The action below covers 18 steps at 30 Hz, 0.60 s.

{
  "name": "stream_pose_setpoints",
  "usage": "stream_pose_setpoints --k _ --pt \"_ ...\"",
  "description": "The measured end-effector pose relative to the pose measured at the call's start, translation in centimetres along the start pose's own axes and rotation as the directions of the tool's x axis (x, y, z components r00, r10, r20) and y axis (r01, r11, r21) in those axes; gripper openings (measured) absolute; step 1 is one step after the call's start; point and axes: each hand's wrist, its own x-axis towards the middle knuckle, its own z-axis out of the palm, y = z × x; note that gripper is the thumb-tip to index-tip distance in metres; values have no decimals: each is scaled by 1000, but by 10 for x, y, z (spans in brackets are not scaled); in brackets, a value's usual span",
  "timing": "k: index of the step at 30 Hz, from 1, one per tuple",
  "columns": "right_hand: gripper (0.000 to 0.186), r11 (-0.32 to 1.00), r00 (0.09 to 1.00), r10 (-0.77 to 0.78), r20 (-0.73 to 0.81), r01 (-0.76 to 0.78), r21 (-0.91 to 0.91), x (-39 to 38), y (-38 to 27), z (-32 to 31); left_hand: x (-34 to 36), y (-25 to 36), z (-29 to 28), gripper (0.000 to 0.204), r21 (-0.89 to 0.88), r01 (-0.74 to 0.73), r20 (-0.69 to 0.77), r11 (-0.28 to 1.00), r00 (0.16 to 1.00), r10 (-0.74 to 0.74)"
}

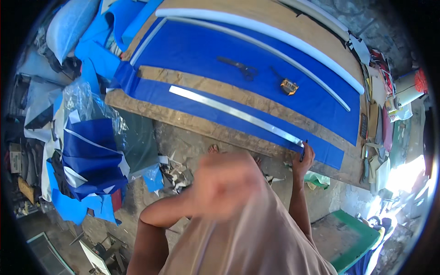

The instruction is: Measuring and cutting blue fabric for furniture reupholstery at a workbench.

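Note:
My right hand (308, 159) is at the right end of a flat silver straightedge (233, 112). Its fingers are closed around a slim dark pen (302, 156). Under the straightedge lies a narrow blue strip of sheet material (327, 155), along the table's near edge. Close to the camera, in front of my chest, my left hand (229, 183) is raised and smeared by motion, so its fingers cannot be made out. On a larger blue sheet (197, 50) farther back lie black scissors (240, 67) and a yellow-and-black tape measure (288, 86).
A long grey bar (261, 45) and a white roll (275, 34) stretch across the wooden table (183, 117). Blue sheets and plastic (94, 151) are heaped at left. Scraps (176, 174) litter the floor. At lower right stands a green-edged surface (341, 240).

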Motion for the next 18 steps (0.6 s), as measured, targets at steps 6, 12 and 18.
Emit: stream_pose_setpoints --k 6,12,18 --pt "58 992 996 73 -59 -78 -100 -41 -29 7 -11 43 -23 8 -577 85 359 812 919 160" --pt "59 980 986 149 -69 -157 -125 -47 -55 22 -13 40 -45 16 -651 158 418 742 891 176" --pt "60 981 990 119 -73 -128 -144 -27 -50 21 -7 42 -52 24 -666 195 447 720 877 176"
